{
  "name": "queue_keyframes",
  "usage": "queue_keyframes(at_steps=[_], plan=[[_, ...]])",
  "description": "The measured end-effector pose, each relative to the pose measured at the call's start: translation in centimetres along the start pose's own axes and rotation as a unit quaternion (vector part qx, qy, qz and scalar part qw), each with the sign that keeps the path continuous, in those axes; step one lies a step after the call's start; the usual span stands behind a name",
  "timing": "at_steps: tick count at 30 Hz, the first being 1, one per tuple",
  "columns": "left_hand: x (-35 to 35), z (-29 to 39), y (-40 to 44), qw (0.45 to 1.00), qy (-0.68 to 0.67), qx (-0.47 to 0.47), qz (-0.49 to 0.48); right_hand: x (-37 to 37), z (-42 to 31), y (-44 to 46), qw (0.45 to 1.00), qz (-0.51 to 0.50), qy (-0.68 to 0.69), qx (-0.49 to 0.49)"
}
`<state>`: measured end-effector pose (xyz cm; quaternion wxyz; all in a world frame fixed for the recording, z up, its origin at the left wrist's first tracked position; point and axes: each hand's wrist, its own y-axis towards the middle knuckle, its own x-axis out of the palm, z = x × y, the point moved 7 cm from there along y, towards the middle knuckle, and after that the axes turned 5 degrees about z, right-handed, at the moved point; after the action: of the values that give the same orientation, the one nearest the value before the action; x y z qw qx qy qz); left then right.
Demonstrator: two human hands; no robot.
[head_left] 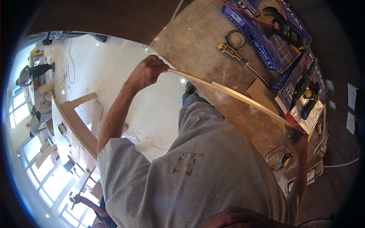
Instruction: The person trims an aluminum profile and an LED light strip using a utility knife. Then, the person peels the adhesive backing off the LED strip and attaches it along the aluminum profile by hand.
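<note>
A long, thin, yellowish strip (249,99) runs slantwise across the edge of the brown tabletop, with a paler section partway along; its exact kind I cannot make out. My left hand (147,71), raised over the floor beyond the table edge, pinches one end. At the other end, close to the cardboard boxes, my right hand (297,140) is closed around the strip, its fingers partly in shadow. A yellow-and-black screwdriver (234,54) and a roll of tape (236,39) lie on the table beyond the strip.
Blue cardboard boxes (262,45) hold tools and red wire. A small brown board (262,93) lies near them. Yellow-black tape measure (286,160) sits by my right forearm. Wall sockets (352,97) are at right. Other people (32,74) and workbenches are at far left.
</note>
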<state>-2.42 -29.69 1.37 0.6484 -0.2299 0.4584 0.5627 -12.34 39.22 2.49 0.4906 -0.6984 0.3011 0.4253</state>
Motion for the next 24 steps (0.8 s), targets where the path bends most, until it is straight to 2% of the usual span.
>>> queue_keyframes(at_steps=[3,5,12,18,20,24], plan=[[0.2,0.1,0.2,1.000,0.010,-0.012,-0.017,-0.1,0.4,-0.2,0.998,0.050,0.001,-0.046],[0.1,0.0,0.0,1.000,0.000,-0.019,-0.014,-0.5,0.0,-0.2,0.999,0.030,-0.003,-0.010],[-0.2,-1.2,-1.4,0.998,-0.007,-0.062,-0.016,-0.7,-0.8,-0.4,1.000,0.009,-0.019,0.005],[0.1,-1.3,-1.3,0.999,-0.007,-0.036,-0.016,-0.2,0.3,-0.4,0.999,-0.003,0.009,0.040],[0.0,-0.9,-1.2,0.999,0.005,-0.031,-0.019,-0.5,-0.3,-0.5,1.000,0.021,-0.001,-0.004],[-0.1,-0.3,-1.0,0.999,0.036,-0.017,-0.014,-0.2,0.1,-0.4,1.000,0.012,-0.008,-0.004]])
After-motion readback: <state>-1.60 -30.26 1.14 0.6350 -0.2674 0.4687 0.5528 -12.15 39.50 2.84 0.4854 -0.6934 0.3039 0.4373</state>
